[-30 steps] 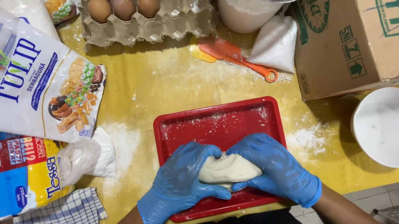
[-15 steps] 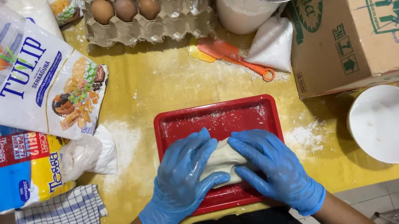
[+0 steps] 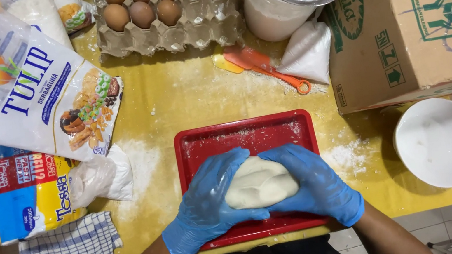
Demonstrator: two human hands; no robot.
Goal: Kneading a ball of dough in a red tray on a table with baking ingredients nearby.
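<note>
Cupping smooth pale dough ball [image 3: 259, 184], both gloved hands wrapped around, over red tray [image 3: 244, 133].

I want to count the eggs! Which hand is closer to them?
Left. The left hand sits below the eggs, on the dough. The right hand is further off to the side.

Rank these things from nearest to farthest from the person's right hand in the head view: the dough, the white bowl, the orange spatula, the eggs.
Measured from the right hand:
1. Dough, cupped against the palm, on its left.
2. White bowl, to the right on the table.
3. Orange spatula, beyond the red tray.
4. Eggs, at the far edge, up left.
</note>
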